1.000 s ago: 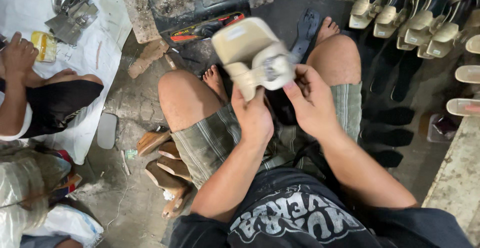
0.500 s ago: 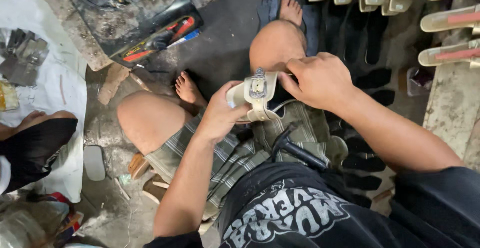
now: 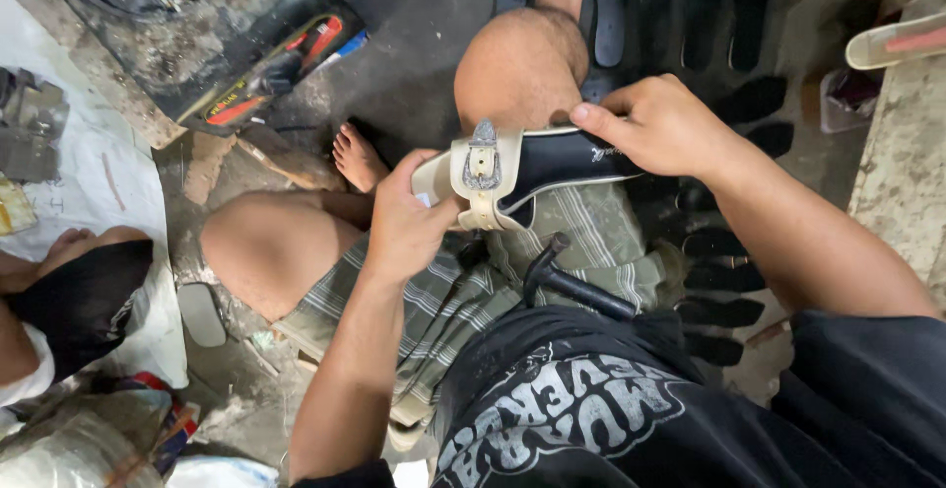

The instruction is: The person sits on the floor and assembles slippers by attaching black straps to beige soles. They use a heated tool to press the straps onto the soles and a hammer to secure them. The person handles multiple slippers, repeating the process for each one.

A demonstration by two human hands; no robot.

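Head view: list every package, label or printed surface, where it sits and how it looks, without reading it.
Red and black labelled tool: upper left, in the dark tray.
Yellow packet: left edge, on white sheet.
White print on black shirt: bottom centre.
Small white mark on black sandal insole: centre.

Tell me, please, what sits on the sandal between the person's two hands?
In the head view, a silver buckle on the cream strap lies between left hand and right hand on the sandal.

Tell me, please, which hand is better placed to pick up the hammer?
Left. The left hand grips the sandal directly above the hammer on the lap; the right hand is farther away.
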